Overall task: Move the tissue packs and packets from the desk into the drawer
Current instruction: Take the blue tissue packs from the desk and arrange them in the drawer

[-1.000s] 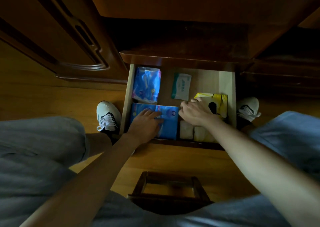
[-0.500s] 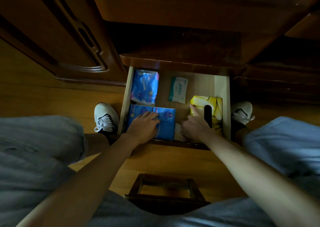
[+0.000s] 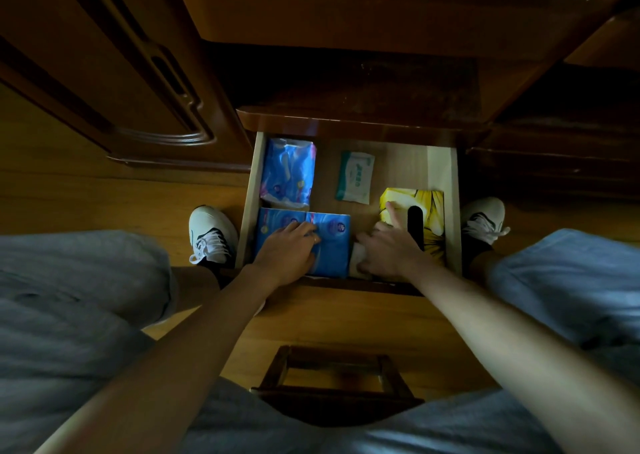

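Note:
The open wooden drawer (image 3: pixel 442 173) holds several packs. A blue pack (image 3: pixel 289 173) lies at its back left, a small white-and-green packet (image 3: pixel 355 178) at the back middle. My left hand (image 3: pixel 289 254) rests flat on a blue tissue pack (image 3: pixel 332 245) at the front left. My right hand (image 3: pixel 389 249) lies beside it, fingers spread, one fingertip touching the yellow tissue box (image 3: pixel 427 211) at the right. Pale small packs (image 3: pixel 358 259) peek out under my right hand.
The desk's dark cabinet door (image 3: pixel 114 82) stands at the left, its body above the drawer. White shoes (image 3: pixel 211 233) flank the drawer on the wooden floor. A dark wooden stool frame (image 3: pixel 336 381) sits between my knees.
The yellow box has been set down flatter against the drawer's right side. My right hand has drawn back toward the front edge with its fingers spread. My left hand stays on the blue pack.

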{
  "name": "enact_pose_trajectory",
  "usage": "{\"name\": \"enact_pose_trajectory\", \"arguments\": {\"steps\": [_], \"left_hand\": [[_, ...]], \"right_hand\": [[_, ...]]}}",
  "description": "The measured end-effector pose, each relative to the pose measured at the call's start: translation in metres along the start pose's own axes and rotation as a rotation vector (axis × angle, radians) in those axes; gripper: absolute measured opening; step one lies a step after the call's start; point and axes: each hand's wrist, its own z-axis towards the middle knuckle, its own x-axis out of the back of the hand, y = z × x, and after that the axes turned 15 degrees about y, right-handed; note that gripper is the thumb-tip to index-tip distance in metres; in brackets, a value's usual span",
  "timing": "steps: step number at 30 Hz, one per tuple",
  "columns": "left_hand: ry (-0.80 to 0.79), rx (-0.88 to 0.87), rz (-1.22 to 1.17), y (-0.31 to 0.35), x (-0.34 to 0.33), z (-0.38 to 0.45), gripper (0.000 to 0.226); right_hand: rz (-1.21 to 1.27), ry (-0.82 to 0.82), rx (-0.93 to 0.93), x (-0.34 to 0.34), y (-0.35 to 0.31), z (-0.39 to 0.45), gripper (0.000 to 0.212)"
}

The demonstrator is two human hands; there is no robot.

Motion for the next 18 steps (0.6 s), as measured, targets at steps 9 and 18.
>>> {"name": "enact_pose_trajectory", "arguments": {"steps": [9,18], "left_hand": [[0.049,0.073,-0.12,0.005,0.004,0.003,0.048],[-0.007,0.611,-1.134,0.036,0.022,0.029,0.032]], "right_hand": [[0.198,-0.064,-0.065,0.023,0.014,0.008,0.024],[1.185,0.167,-0.519,0.046,0.032,-0.021,0.033]]}}
